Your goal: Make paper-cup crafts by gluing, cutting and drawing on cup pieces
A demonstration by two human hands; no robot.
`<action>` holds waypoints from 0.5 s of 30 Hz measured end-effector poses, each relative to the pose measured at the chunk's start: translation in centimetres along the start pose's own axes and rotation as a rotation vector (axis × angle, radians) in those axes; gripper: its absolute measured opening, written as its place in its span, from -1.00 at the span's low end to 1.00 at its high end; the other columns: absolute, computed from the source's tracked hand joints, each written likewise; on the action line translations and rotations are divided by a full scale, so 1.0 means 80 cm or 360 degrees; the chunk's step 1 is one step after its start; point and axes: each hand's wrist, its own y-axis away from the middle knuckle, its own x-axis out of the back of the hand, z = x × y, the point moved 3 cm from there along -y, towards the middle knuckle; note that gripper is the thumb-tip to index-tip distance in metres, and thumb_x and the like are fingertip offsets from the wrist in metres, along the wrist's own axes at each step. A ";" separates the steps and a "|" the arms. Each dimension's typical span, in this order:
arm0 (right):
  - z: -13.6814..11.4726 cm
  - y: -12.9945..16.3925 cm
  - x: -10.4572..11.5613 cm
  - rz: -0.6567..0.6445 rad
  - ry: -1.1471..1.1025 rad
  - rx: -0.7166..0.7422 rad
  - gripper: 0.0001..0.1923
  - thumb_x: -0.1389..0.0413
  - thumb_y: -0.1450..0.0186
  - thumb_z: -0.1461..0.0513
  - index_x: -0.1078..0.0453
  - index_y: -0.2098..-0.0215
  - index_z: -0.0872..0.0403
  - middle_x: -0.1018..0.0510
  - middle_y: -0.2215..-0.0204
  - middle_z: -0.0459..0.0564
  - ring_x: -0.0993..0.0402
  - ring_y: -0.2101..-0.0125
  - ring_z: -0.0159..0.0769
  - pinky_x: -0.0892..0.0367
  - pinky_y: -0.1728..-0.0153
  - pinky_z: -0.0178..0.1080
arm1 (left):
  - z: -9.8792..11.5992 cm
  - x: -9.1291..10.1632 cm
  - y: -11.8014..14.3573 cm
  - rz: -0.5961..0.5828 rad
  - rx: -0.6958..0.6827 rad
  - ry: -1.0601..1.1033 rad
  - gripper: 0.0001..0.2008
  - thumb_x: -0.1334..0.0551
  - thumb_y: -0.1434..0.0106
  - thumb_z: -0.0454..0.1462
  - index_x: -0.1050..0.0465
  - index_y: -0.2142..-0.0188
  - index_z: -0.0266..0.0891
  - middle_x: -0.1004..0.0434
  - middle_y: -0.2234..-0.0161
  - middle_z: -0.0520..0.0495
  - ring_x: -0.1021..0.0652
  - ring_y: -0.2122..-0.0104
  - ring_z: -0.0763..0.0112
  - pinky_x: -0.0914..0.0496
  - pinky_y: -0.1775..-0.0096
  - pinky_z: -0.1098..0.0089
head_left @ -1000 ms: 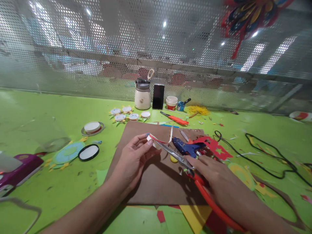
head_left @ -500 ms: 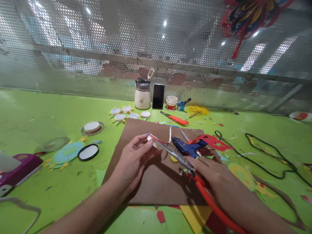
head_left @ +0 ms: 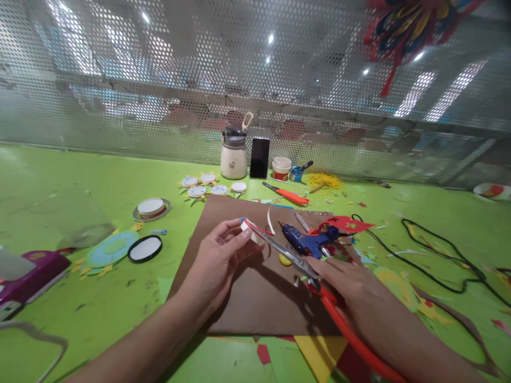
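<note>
My left hand pinches one end of a thin red-and-white paper strip between thumb and fingertips, closed lightly on it, just above the brown card that lies flat on the green desk. The strip is feather-light and floppy; its free end curls upward on its own, so I judge it will crease or tear if I squeeze hard or pull. The best hold is where I have it, near the end, flat between the pads, with the span to the blades kept short so it stays taut. My right hand is wrapped around the orange handles of the scissors; how far the handles are squeezed I cannot tell, but the steel blades point up and left and meet the strip just beside my left fingertips. The scissors are stiff and far heavier than the paper, so they should do the moving while the strip is merely steadied. Just beyond the blades lies a blue glue gun, touching red paper cutouts, with its black cord looping off to the right.
</note>
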 end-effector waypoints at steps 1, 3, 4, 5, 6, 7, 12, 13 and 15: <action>0.000 0.000 -0.001 -0.0002 -0.0002 -0.0002 -0.49 0.02 -0.30 0.35 -0.44 -0.18 0.02 -0.67 0.20 0.13 -0.62 0.17 -0.05 -0.51 0.18 -0.08 | 0.000 0.000 -0.001 -0.0002 -0.0011 -0.0007 -0.79 -0.37 -0.20 -0.38 -0.48 0.16 -0.35 -0.62 0.18 -0.26 -0.66 0.28 0.21 -0.62 0.18 0.18; 0.000 0.000 -0.002 -0.0010 -0.0007 -0.0006 -0.49 0.02 -0.30 0.35 -0.45 -0.18 0.03 -0.67 0.20 0.14 -0.61 0.16 -0.05 -0.51 0.17 -0.07 | 0.001 0.001 -0.002 -0.0001 -0.0032 -0.0024 -0.78 -0.39 -0.19 -0.37 -0.49 0.17 -0.35 -0.62 0.18 -0.24 -0.66 0.29 0.23 -0.62 0.18 0.19; 0.001 0.000 -0.003 -0.0005 -0.0010 -0.0010 -0.50 0.02 -0.30 0.35 -0.45 -0.17 0.03 -0.66 0.20 0.14 -0.62 0.17 -0.05 -0.51 0.17 -0.07 | 0.000 0.002 -0.003 -0.0004 -0.0042 -0.0034 -0.77 -0.41 -0.18 -0.36 -0.50 0.16 -0.34 -0.62 0.18 -0.24 -0.66 0.29 0.23 -0.62 0.18 0.19; 0.001 0.000 -0.004 0.0002 -0.0012 -0.0015 -0.50 0.01 -0.30 0.35 -0.45 -0.17 0.03 -0.66 0.19 0.14 -0.62 0.18 -0.05 -0.51 0.17 -0.07 | 0.000 0.002 -0.003 -0.0009 -0.0051 -0.0046 -0.75 -0.42 -0.17 -0.34 -0.50 0.16 -0.34 -0.62 0.18 -0.24 -0.66 0.28 0.22 -0.62 0.18 0.18; 0.001 0.000 -0.004 0.0013 -0.0013 -0.0018 -0.50 0.01 -0.30 0.34 -0.45 -0.17 0.02 -0.66 0.19 0.14 -0.61 0.19 -0.06 -0.51 0.17 -0.07 | 0.000 0.002 -0.003 -0.0014 -0.0060 -0.0055 -0.74 -0.43 -0.16 -0.33 -0.51 0.15 -0.34 -0.63 0.17 -0.25 -0.66 0.26 0.20 -0.61 0.17 0.17; 0.001 0.000 -0.005 0.0022 -0.0014 -0.0019 -0.50 0.00 -0.31 0.34 -0.45 -0.18 0.01 -0.66 0.19 0.14 -0.61 0.19 -0.07 -0.51 0.17 -0.07 | -0.001 0.002 -0.004 -0.0014 -0.0069 -0.0057 -0.72 -0.44 -0.15 -0.31 -0.51 0.15 -0.34 -0.63 0.17 -0.25 -0.66 0.24 0.19 -0.61 0.16 0.17; 0.000 -0.001 -0.003 0.0001 -0.0028 -0.0015 -0.52 0.01 -0.33 0.32 -0.44 -0.18 -0.01 -0.65 0.21 0.13 -0.61 0.20 -0.08 -0.50 0.16 -0.08 | -0.002 0.001 -0.001 0.0002 -0.0100 -0.0051 -0.70 -0.49 -0.09 -0.30 -0.54 0.19 -0.32 -0.62 0.21 -0.17 -0.63 0.27 0.31 -0.60 0.14 0.25; 0.000 -0.002 -0.003 -0.0008 -0.0033 -0.0016 -0.52 0.01 -0.33 0.32 -0.44 -0.18 -0.01 -0.65 0.22 0.12 -0.61 0.20 -0.08 -0.50 0.16 -0.09 | -0.002 0.001 0.000 -0.0008 -0.0095 -0.0054 -0.70 -0.49 -0.08 -0.30 -0.54 0.19 -0.32 -0.62 0.21 -0.17 -0.63 0.27 0.32 -0.59 0.14 0.26; 0.001 -0.002 -0.002 -0.0014 -0.0043 -0.0019 -0.52 0.01 -0.33 0.32 -0.45 -0.17 -0.01 -0.66 0.23 0.11 -0.61 0.20 -0.08 -0.49 0.17 -0.10 | -0.002 0.000 0.000 -0.0015 -0.0086 -0.0057 -0.68 -0.50 -0.07 -0.28 -0.55 0.20 -0.32 -0.63 0.20 -0.17 -0.64 0.26 0.30 -0.59 0.14 0.27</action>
